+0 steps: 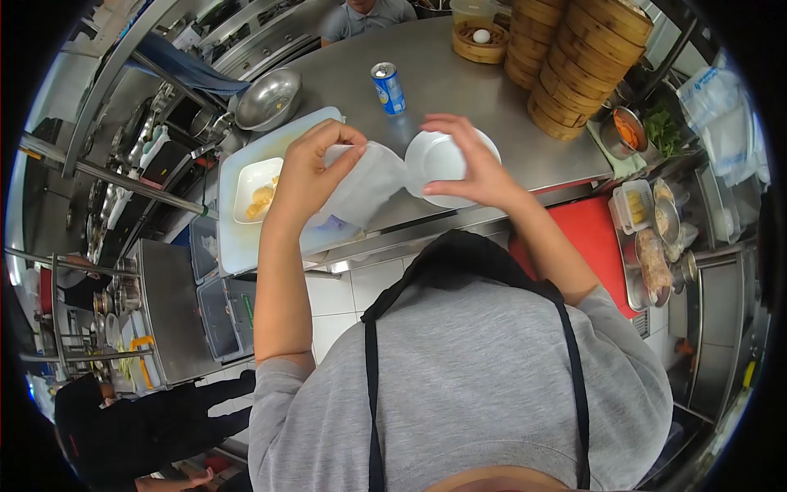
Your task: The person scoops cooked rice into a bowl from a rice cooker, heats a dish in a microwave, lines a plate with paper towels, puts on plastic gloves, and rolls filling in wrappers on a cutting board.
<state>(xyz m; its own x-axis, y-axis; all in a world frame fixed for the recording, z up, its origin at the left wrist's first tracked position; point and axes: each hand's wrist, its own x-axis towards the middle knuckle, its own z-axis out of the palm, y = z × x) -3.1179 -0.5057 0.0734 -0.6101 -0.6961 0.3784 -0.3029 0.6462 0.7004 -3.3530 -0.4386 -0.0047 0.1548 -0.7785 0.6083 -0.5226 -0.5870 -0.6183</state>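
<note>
A steel counter (336,82) is stretching across the upper middle of the kitchen, above a pale tiled floor (332,332). A person in black (123,426) is standing at lower left, and another person in grey (361,25) is showing beyond the counter. A red board (578,246) is lying at right; a pale cutting board (232,164) is covering the counter's left end. Bamboo steamers (590,61) are standing in stacks at the far right, while a steel bowl (270,98) is sitting beyond the cutting board. The left hand (316,168) is pinching a thin translucent sheet (373,184), which is hanging between the hands near the counter's edge. The right hand (471,164) is spreading its fingers, gripping nothing visible, over a white bowl (433,154); whether it is touching the bowl, I cannot tell. A blue can (388,88) is standing beyond.
</note>
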